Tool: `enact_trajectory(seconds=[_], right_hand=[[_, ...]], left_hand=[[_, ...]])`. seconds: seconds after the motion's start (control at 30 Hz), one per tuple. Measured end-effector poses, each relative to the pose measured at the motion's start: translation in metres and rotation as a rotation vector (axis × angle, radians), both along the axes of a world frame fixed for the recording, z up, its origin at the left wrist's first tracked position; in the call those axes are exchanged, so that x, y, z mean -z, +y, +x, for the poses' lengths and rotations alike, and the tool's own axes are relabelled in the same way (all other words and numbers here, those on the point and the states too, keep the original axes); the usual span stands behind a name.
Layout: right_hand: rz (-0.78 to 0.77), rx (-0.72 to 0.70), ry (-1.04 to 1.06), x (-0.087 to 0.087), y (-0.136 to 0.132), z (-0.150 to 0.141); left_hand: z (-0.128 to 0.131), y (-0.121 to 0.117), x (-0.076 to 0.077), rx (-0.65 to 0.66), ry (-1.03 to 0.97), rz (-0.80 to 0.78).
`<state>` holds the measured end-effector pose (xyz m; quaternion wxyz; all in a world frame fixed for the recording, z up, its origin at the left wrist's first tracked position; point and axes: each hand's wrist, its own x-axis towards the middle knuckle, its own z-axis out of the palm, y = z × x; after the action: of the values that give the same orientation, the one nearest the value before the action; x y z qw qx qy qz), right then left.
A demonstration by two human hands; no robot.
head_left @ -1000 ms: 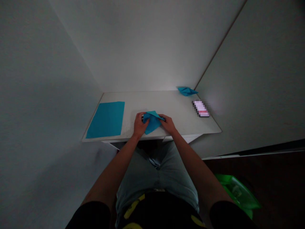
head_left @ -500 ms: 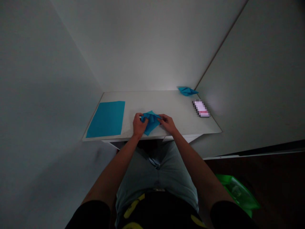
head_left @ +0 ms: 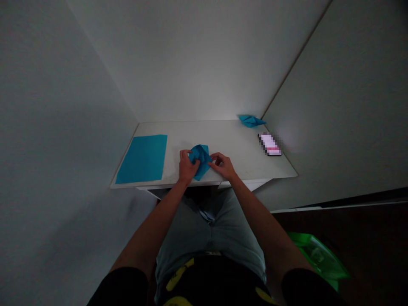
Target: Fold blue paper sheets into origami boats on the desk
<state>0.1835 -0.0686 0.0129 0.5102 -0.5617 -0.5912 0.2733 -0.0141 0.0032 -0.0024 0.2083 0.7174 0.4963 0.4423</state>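
Between my hands, near the front edge of a white table (head_left: 185, 131), is a partly folded piece of blue paper (head_left: 202, 163). My left hand (head_left: 188, 167) grips its left side, thumb laid over the paper and fingers curled at the edge. On the opposite side, my right hand (head_left: 223, 165) pinches the right edge between thumb and fingertips. Creases and a raised fold show in the middle of the paper. Some of its left edge is hidden behind my left fingers.
A flat blue sheet (head_left: 142, 159) lies at the table's left. At the back right corner sits a folded blue paper boat (head_left: 251, 121), with a blurred-out phone (head_left: 269, 144) in front of it. Walls enclose the table. A green plastic bag (head_left: 318, 257) is on the floor, lower right.
The paper's folded upper part has shifted, its wide top edge now bunched into a raised, narrower shape. My right hand has moved slightly left with its edge. My left hand is nearly still.
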Motion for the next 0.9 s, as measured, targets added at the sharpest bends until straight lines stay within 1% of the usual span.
enact_trajectory(seconds=[0.13,0.27,0.33,0.43,0.6,0.7,0.9], right_hand=[[-0.042,-0.089,-0.124,-0.002,-0.003,-0.005],[-0.023,-0.088,-0.226,0.000,-0.003,-0.005],[0.012,-0.071,-0.238,0.001,-0.003,-0.004],[0.035,-0.045,-0.247,0.003,-0.002,-0.002],[0.000,0.029,-0.257,0.007,0.002,0.000],[-0.003,0.091,-0.240,0.008,0.004,0.002],[0.000,0.167,-0.248,0.009,0.005,0.003]], left_hand=[[0.000,0.001,0.003,-0.012,-0.002,-0.030],[0.000,0.005,0.005,-0.051,-0.028,-0.059],[0.000,0.005,0.004,-0.058,-0.019,-0.076],[0.000,0.005,0.002,-0.035,-0.004,-0.083],[-0.001,0.005,0.003,-0.039,-0.046,0.015],[-0.001,0.007,0.004,-0.040,-0.090,0.057],[-0.002,0.007,0.004,-0.020,-0.240,0.006]])
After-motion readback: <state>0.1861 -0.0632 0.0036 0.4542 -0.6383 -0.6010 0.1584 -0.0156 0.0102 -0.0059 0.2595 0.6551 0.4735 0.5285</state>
